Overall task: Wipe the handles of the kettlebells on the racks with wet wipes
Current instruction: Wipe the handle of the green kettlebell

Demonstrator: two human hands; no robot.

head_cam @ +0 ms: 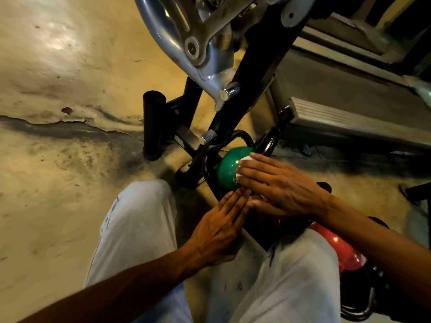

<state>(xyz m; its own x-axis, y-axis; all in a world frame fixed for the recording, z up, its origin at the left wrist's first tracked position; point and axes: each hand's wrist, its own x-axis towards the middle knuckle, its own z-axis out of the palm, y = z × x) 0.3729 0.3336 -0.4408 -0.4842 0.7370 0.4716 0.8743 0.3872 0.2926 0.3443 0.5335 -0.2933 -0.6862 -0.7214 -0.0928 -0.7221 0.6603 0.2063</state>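
Low on the rack, by the floor: green kettlebell (227,170) sits in the black rack frame (207,169), just ahead of the knees.
Wipe: white wet wipe (243,160) bunched under the right hand, pressed on the green bell's side.
Right hand (277,187): laid over the wipe and bell — fingers (258,159) straight, close together, palm down.
Left hand (219,229): fingers straight and pressed together, tips touching the rack edge just below the right hand; holds nothing visible.
Handle: black handle (269,142) beyond the green bell, not touched.
Red kettlebell (342,252): next along the rack, partly hidden by the right forearm.
Legs: light grey trousers (140,229) — person crouched.
Floor (58,159): worn, stained concrete.
Above: silver machine arm (186,43).
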